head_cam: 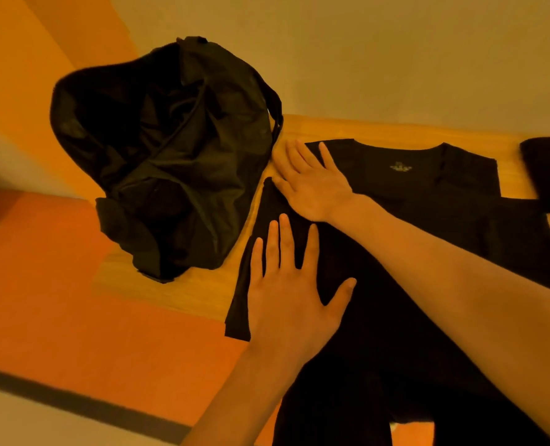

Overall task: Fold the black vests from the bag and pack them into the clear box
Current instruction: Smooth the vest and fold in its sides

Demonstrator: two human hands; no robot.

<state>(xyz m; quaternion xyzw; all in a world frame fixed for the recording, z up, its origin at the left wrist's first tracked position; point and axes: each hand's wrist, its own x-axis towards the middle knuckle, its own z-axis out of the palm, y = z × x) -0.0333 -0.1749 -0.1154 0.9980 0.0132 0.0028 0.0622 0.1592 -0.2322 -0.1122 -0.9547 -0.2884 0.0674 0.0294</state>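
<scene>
Pressing flat on the black vest (428,220) are both hands — left hand (286,284) by its left edge, right hand (312,185) farther up, fingers straight and spread, gripping nothing. The vest lies spread on the table (199,292), hem past the near edge; a narrow bare strip parts it from the slumped black bag (170,156).

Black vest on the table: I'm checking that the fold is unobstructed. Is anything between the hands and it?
Nothing visible. The left hand and right hand both lie flat directly on the black vest; the bag sits beside it, to the left.
</scene>
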